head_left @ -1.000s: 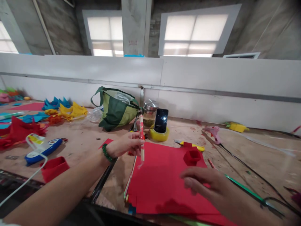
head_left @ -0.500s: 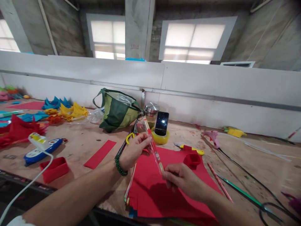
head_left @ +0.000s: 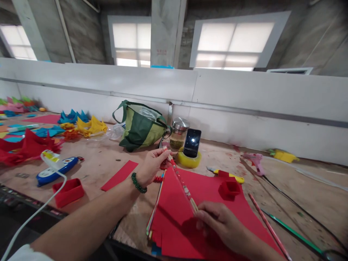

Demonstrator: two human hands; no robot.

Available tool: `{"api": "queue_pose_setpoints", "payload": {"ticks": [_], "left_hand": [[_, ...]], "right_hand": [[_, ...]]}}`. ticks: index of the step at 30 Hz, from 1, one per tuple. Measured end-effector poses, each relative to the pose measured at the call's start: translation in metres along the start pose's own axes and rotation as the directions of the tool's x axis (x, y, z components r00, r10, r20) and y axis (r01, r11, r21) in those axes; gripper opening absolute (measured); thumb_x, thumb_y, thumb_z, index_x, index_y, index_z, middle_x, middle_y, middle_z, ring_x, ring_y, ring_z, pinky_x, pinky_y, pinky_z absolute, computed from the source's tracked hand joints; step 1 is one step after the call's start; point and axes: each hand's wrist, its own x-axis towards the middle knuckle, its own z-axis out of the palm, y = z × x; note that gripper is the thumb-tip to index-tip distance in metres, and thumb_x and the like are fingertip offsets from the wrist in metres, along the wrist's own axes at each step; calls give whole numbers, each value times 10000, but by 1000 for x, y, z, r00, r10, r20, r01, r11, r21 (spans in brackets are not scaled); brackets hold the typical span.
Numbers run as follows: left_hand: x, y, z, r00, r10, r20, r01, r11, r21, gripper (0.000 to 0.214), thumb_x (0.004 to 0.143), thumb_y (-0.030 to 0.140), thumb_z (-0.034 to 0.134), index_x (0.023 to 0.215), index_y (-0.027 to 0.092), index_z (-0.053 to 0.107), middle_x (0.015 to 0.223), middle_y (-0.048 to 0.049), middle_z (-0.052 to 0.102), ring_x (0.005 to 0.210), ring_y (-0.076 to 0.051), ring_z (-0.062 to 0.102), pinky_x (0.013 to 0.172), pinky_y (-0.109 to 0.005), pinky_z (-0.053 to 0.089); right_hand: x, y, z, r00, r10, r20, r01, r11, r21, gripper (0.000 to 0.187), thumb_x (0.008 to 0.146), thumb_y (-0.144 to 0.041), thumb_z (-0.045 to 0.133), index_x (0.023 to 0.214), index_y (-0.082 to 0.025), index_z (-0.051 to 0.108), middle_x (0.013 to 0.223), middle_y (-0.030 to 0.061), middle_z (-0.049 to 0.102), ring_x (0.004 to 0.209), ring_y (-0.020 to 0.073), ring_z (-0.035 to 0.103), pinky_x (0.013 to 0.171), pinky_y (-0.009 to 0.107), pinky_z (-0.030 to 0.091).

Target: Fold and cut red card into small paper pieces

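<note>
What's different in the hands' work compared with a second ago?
The right hand, empty before, has taken hold of the lower end of the wrapped sticks. The sticks went from nearly upright to slanting, and the left hand now holds nearer their upper end. The green bag, phone and pink glue gun stayed put.

A: "Is there any lettering that can be read?"

B: "None clearly. The tall grey concrete pillar (head_left: 166,29) carries a short row of red characters (head_left: 161,52), too blurred to make out, with fainter marks under it."

A: "And the slim, clear-and-red plastic wrapper (head_left: 179,179) around the pale, thin sticks (head_left: 193,204)?"

B: "It bears red and pale printing, too small to tell as words."
</note>
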Motion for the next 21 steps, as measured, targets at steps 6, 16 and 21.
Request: {"api": "queue_pose_setpoints", "payload": {"ticks": [6,16,21], "left_hand": [[-8,-6,9,997,-75,27,75,997,11,317,704,420,718,776,122,636,667,-6,634,530,-75,565,543,-189,452],[-35,-9,40,983,-69,168,58,996,73,299,872,451,469,755,177,493,608,7,598,564,-116,581,550,-216,486],[-56,-3,48,832,-289,474,159,942,294,346,868,501,455,782,170,502,502,24,545,390,-85,471,385,-171,370]], "right_hand": [[5,2,1,986,-49,-158,44,999,-30,415,914,-514,411,692,-179,515,617,-13,548,567,111,499,551,226,390],[7,-5,-1,988,0,-152,3,1000,21,435,902,-525,437,702,-157,553,597,-22,512,534,94,474,504,213,363],[9,-35,-23,921,-16,-389,81,985,152,404,842,-557,507,900,-166,592,617,-21,574,485,88,491,467,206,391]]}}
